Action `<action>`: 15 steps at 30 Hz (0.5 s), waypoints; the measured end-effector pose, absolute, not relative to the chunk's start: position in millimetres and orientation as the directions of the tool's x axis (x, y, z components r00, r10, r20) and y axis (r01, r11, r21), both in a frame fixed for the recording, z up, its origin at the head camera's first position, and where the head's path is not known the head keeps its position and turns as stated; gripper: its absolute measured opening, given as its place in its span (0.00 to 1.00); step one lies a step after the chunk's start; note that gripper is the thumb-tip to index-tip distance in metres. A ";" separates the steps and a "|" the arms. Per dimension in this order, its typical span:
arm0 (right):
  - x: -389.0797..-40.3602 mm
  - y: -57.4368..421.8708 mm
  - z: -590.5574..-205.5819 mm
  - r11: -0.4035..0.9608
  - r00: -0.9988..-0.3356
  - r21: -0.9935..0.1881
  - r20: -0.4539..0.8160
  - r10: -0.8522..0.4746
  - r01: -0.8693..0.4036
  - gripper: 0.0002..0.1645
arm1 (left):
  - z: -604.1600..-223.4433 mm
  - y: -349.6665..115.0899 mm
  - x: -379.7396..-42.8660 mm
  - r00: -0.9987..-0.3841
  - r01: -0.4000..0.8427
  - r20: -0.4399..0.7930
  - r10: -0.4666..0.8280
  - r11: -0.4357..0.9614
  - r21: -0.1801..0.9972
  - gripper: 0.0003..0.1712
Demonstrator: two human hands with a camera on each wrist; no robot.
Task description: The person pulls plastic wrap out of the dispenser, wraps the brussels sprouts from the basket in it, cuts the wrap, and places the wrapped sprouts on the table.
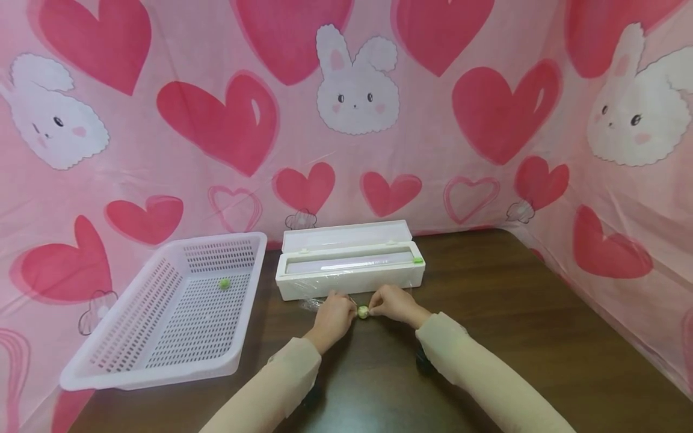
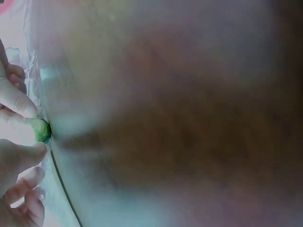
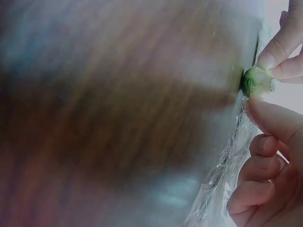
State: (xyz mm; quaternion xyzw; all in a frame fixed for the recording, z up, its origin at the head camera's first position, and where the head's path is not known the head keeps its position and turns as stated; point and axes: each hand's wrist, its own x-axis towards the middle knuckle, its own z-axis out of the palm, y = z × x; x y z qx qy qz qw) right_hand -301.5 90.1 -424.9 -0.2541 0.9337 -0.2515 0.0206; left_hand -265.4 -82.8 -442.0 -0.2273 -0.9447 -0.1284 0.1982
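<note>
Apparently to steady it, the left hand (image 1: 332, 316) and right hand (image 1: 397, 304) pinch the green ball (image 1: 363, 312) from opposite sides.

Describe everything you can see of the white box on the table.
The white box is long, low and apparently plastic. It stands upright on the brown table, near the heart-patterned cloth. Its lid is raised along the back edge. Through the top opening shows a pale, shiny roll, and a bright green piece sits at the right end. Clear film spreads at its front. Both hands are just before it; contact is unclear.
</note>
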 end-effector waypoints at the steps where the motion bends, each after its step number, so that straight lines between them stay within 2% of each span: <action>1: -301.3 90.5 -425.3 0.740 -0.868 -0.485 0.089 -0.488 -0.466 0.06 | -442.8 -82.8 -265.2 -0.819 0.476 0.434 0.374 0.866 0.152 0.03; 15: -302.1 96.1 -428.8 0.644 -0.802 -0.546 0.089 -0.591 -0.536 0.06 | -439.8 -83.2 -259.4 -0.864 0.416 0.396 0.310 0.884 0.215 0.05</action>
